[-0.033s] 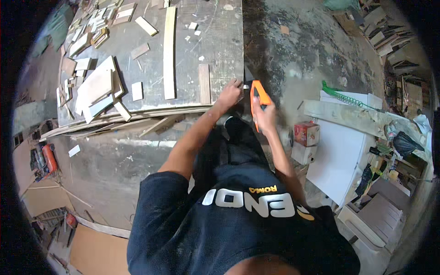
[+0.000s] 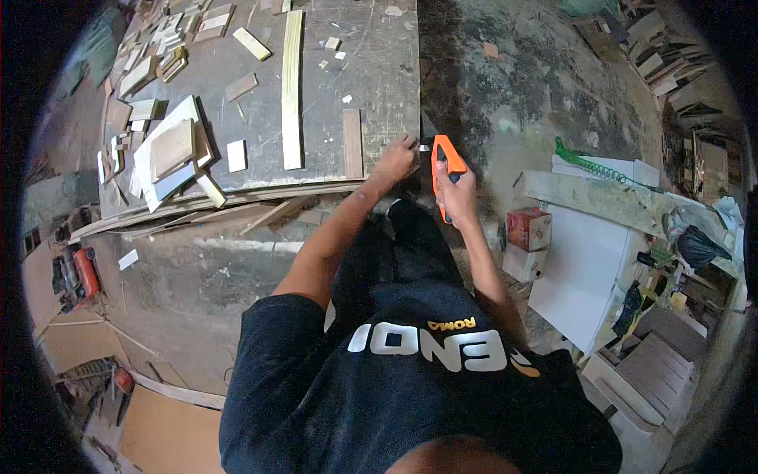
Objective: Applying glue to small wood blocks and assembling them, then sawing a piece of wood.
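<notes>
My right hand (image 2: pixel 459 196) is wrapped round the orange and black handle of a handsaw (image 2: pixel 444 148), just off the right edge of the workbench (image 2: pixel 379 63). The dark saw blade runs away from me beside that edge and is hard to make out. My left hand (image 2: pixel 393 162) rests on the bench's near right corner, its fingers curled and pressed down. A small pale end (image 2: pixel 425 148) sticks out past the edge between my left fingers and the saw; what it belongs to is mostly hidden. Left of this hand lies a short brown wood strip (image 2: pixel 352 142).
A long pale board (image 2: pixel 292 95), a stack of offcuts (image 2: pixel 174 150) and several small wood scraps lie on the bench. To the right stand a red and white box (image 2: pixel 528 229), a white panel (image 2: pixel 580 276) and a green coiled hose (image 2: pixel 592 167).
The handsaw's handle has shifted slightly away from me and tilted a little, with my right hand moving along. My left hand stays at the bench corner.
</notes>
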### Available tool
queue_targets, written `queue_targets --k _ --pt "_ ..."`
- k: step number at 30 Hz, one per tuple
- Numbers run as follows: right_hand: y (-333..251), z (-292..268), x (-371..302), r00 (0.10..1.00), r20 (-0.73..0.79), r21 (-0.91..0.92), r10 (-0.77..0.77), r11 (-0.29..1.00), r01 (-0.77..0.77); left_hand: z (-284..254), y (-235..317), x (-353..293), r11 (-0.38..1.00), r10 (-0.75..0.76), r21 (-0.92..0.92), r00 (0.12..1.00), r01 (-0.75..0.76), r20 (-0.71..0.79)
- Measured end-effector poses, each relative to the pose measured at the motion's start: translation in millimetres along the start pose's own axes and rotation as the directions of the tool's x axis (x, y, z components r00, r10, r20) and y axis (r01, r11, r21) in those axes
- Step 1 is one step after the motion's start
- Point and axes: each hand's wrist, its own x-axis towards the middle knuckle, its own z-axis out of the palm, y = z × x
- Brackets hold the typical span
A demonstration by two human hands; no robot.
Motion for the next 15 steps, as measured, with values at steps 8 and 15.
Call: queue_targets --k 8,15 --pt "2 6 9 0.999 -0.01 -0.045 -0.053 0.998 0.052 -1 -2 -5 0.997 0.062 -0.05 0.997 -0.064 -0.035" --pt "-1 0 -5 1.0 -0.018 -0.027 -0.009 1.0 0.009 -2 2 -6 0.987 -0.066 -0.141 0.997 0.07 0.032"
